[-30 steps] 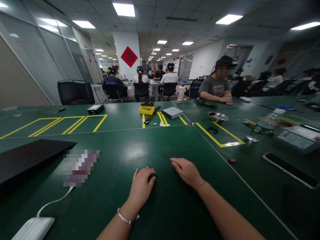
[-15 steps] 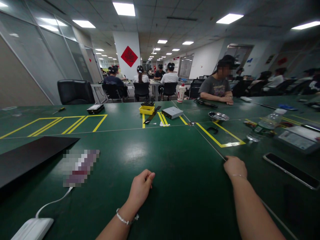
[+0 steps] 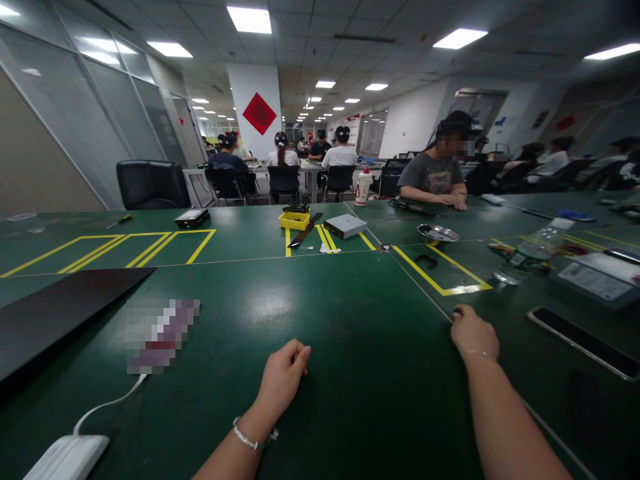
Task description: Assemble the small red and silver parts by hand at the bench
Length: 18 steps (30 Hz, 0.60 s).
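My left hand [image 3: 286,368] rests on the green table [image 3: 350,400] with its fingers curled in and the thumb over them; nothing shows in it. A beaded bracelet circles that wrist. Farther right, my right hand [image 3: 474,332] lies loosely closed beside the seam in the tabletop, fingers bent under and nothing visible in them. Its nearest object is a dark-screened phone [image 3: 583,341] lying to the right. To the left of my left hand, a blurred purple item [image 3: 167,337] is joined by a white cable to a white block [image 3: 67,457].
Dark panel [image 3: 60,313] at left. Beyond are a yellow tray [image 3: 294,221], grey box [image 3: 345,226], metal bowl [image 3: 437,233], white-red bottle [image 3: 363,187] and black curved piece [image 3: 426,261]. A clear bottle [image 3: 533,252] stands right; a person [image 3: 433,170] sits across.
My right hand has turned slightly, with its index finger a little higher. My left hand stays put. The person across has shifted their hands slightly.
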### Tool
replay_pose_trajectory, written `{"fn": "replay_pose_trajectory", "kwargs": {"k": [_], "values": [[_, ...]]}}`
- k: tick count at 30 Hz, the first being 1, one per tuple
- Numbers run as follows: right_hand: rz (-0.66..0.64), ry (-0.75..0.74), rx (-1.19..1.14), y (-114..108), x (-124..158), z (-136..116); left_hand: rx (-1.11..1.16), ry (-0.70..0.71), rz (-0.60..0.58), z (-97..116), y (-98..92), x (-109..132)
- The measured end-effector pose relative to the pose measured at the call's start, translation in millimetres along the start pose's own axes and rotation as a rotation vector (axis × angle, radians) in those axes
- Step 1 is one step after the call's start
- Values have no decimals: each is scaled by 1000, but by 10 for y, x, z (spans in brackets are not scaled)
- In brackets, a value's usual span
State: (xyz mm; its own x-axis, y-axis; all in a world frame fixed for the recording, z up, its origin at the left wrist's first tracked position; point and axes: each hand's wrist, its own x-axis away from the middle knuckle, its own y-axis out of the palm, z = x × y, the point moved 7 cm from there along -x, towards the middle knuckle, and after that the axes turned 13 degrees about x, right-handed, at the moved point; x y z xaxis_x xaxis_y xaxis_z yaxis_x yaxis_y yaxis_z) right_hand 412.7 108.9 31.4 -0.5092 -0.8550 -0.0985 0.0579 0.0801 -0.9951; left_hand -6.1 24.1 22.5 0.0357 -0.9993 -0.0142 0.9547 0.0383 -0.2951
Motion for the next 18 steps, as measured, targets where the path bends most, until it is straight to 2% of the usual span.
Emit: {"fn": "replay_pose_trajectory", "kwargs": {"k": [4, 7, 9, 13, 15, 18], "values": [[160, -118, -42, -184, 71, -215, -15, 15, -13, 26, 10, -9], [263, -347, -126, -350, 310, -653, -3, 40, -20, 66, 22, -10], [260, -565, -199, -432, 627, -1060, 28, 45, -25, 89, 33, -3], [158, -1038, -263, -480, 1543, -1851, 79, 52, -83, 104, 96, 11], [155, -1203, -253, -474, 1955, -2093, 95, 66, -114, 89, 130, 5], [152, -1281, -267, -453, 2265, -2235, 137, 50, -88, 21, 123, -27]]}}
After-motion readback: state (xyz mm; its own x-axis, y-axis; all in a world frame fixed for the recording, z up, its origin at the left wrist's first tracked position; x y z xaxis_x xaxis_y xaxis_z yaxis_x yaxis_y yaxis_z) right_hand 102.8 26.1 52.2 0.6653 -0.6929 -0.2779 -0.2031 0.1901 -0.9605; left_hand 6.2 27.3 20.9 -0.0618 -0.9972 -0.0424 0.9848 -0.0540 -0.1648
